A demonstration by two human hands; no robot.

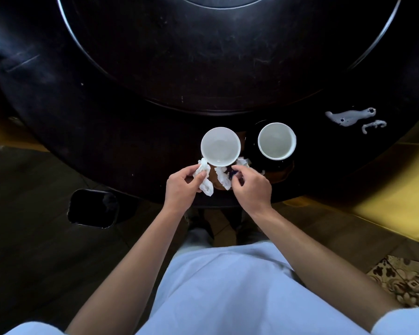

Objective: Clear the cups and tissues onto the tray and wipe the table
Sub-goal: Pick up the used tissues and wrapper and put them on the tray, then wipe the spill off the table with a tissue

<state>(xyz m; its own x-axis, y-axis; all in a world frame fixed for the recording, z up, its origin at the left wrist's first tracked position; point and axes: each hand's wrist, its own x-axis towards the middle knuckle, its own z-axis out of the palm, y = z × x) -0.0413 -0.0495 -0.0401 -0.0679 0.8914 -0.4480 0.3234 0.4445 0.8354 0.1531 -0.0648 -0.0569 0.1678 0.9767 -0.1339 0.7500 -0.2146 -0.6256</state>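
Observation:
Two white cups stand near the front edge of the dark round table (107, 141): the left cup (220, 146) and the right cup (276, 140), both looking empty. Below the left cup, my left hand (183, 187) grips a crumpled white tissue (205, 183). My right hand (250, 187) pinches a second white tissue (222, 178) that lies on the table just under the left cup. A small scrap of tissue (242, 162) shows between the cups. No tray is plainly visible.
A large dark turntable (228, 56) fills the table's middle. White spilled streaks (348, 117) lie on the table at the right. A dark square bin (93, 209) sits on the floor at the left. A yellow seat (397, 201) is at the right.

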